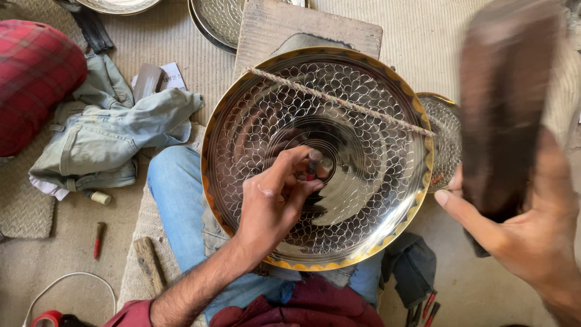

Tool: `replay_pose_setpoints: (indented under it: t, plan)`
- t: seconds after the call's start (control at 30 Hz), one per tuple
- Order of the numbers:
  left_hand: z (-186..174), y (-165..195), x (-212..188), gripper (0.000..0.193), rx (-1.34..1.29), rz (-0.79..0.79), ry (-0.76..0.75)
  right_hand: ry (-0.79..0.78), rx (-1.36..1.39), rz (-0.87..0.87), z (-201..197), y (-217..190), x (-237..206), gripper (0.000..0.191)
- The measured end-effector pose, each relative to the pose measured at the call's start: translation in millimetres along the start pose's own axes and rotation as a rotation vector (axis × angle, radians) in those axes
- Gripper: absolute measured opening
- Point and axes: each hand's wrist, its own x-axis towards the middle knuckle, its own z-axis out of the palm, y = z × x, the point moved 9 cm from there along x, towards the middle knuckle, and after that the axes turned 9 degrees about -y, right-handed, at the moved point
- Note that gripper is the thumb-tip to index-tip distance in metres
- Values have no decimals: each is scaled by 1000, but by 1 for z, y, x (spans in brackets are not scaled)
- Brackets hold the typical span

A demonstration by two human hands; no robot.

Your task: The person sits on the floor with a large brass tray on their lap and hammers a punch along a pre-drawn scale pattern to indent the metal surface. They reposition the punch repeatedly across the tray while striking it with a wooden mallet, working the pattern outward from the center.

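The left hand [272, 203] is pinching a small punch tool [313, 163] between its fingertips, pressing its tip on the middle of the big engraved metal plate [387, 109], which is lying under this hand on the person's lap. The right hand [526, 230] is gripping a dark wooden mallet [505, 109], blurred, just beside the plate's rim. A twisted cord [345, 102] is crossing the plate beyond the left hand. Farther away, a grey garment [115, 133] is lying on the floor.

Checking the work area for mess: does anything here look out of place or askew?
Mostly loose clutter: a pale crumpled denim garment lies heaped on the floor left of the large engraved metal plate, and a twisted cord stretches slantwise across that plate. No damage shows.
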Motion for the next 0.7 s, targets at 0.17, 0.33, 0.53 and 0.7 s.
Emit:
replay_pose_setpoints:
  t: [0.17,0.33,0.53,0.7]
  plan:
    - [6,0,2,40,-12,34,-82,-305,-608,81,30,2,7,93]
    - [9,1,5,42,-16,100,-158,-210,-300,177,33,20,3,95]
    - [15,12,10,52,57,236,-241,-123,-232,300,26,48,-22,97]
    - [25,11,18,51,156,247,-390,-44,-182,109,36,38,-42,88]
